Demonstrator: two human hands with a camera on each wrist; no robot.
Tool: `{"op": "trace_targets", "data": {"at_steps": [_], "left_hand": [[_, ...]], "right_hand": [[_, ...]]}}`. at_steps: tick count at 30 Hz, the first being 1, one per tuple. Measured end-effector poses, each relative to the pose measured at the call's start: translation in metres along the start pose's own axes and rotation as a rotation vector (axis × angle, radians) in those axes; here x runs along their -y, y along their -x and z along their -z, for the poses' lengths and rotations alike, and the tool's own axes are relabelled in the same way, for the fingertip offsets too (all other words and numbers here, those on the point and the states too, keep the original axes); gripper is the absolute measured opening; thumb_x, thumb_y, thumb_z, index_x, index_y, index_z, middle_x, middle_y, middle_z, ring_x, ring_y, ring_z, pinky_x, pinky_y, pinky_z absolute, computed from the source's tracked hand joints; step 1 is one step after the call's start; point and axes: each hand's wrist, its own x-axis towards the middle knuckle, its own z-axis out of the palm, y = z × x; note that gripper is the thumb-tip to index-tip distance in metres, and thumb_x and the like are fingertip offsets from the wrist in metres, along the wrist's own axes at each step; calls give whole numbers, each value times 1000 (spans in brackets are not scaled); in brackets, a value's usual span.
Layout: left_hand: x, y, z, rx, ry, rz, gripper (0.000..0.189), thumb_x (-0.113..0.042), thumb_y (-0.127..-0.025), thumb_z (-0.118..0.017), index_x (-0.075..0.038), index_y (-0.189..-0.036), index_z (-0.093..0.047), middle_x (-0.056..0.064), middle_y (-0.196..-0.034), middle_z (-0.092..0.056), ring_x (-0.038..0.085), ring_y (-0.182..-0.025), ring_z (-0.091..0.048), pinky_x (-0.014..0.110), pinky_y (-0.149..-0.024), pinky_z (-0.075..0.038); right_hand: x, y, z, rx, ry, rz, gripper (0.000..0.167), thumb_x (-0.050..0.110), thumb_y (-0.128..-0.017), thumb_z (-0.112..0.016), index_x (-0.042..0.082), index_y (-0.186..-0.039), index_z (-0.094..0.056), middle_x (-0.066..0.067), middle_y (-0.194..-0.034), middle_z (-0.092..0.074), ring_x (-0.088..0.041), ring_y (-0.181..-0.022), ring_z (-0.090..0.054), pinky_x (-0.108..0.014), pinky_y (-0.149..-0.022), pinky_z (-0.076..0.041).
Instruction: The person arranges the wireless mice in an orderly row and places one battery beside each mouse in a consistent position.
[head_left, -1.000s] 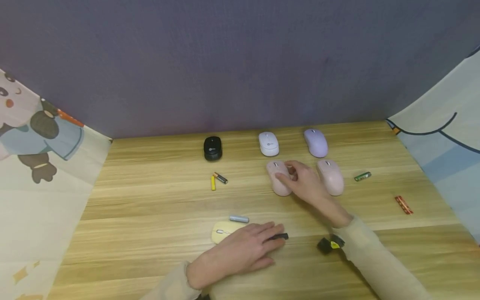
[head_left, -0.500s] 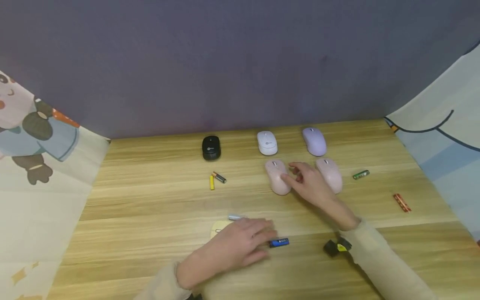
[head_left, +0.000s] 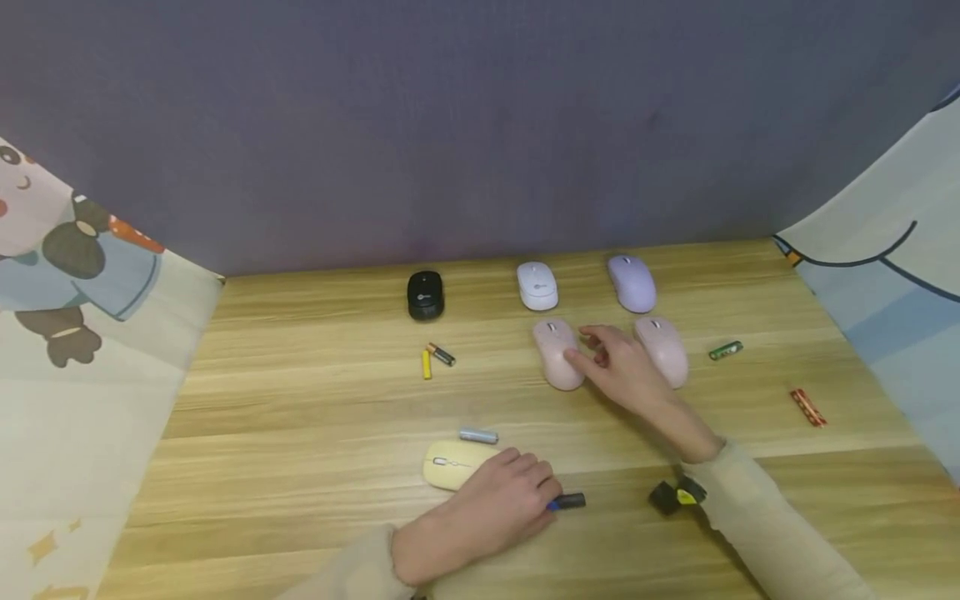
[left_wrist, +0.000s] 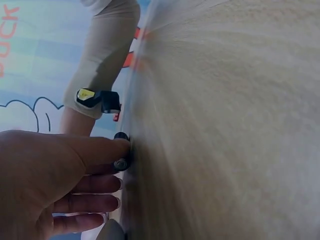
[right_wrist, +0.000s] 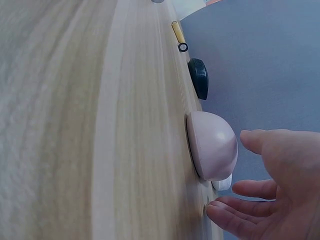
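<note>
My left hand (head_left: 501, 502) pinches a battery (head_left: 572, 501), yellow mouse (head_left: 452, 465) leftward; my right hand (head_left: 628, 371), fingers parted, is between pink mice (head_left: 558, 357), purple mouse (head_left: 632, 285) far.

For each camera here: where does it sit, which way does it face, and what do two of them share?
Head: worn on the head, facing forward and down over the wooden table; left hand, right hand and both sleeves show.
Left wrist: low along the table, image turned sideways; the left hand holding a dark battery and the other arm show.
Right wrist: across the table past the left pink mouse; the right hand shows.
Shared: head and right wrist both show that mouse and the black mouse.
</note>
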Motion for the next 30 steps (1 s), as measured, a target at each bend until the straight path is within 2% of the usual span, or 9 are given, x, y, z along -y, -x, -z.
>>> {"op": "trace_targets", "data": {"at_steps": [6, 11, 14, 20, 27, 30], "left_hand": [[-1, -4, 0, -18, -5, 8, 16, -38, -97, -71, -23, -100, -77, -12, -94, -72, 2, -83, -61, 13, -72, -45], [1, -4, -3, -36, 21, 32, 13, -33, -97, -71, -21, -97, -77, -11, -90, -70, 2, -79, -59, 13, -70, -45], [5, -3, -3, -71, 36, 47, 14, -33, -97, -71, -20, -96, -77, -11, -89, -70, 2, -78, -58, 13, -70, -46], [23, 2, 5, -147, 76, 109, 14, -32, -96, -73, -19, -97, -77, -9, -92, -71, 6, -81, -63, 17, -75, -53], [50, 7, 15, -233, 133, 182, 13, -26, -92, -77, -14, -96, -78, -5, -89, -71, 10, -82, -66, 24, -79, -59], [64, 9, 16, -248, 172, 221, 13, -23, -91, -79, -11, -96, -78, -2, -89, -72, 12, -82, -67, 26, -79, -60]], "right_hand": [[-2, 0, 1, 7, -1, -2, 54, 34, -99, -70, -5, -134, -60, -23, -112, -70, -30, -90, -67, -47, -79, -59], [-2, 0, 2, 12, -9, -5, 53, 34, -100, -69, -5, -134, -60, -23, -113, -70, -30, -90, -67, -46, -79, -59], [-2, 1, 2, 12, -9, -8, 53, 35, -100, -69, -5, -134, -61, -22, -113, -70, -29, -90, -67, -46, -79, -59], [-2, 2, 3, 19, -9, -8, 54, 36, -100, -68, -5, -135, -60, -22, -113, -70, -29, -90, -66, -46, -79, -59], [-3, 2, 2, 11, -5, 4, 54, 35, -100, -69, -5, -135, -61, -23, -113, -70, -28, -89, -66, -45, -78, -59], [-4, 1, 2, 9, 1, 5, 53, 34, -100, -70, -5, -134, -61, -22, -113, -70, -28, -88, -66, -44, -78, -58]]}}
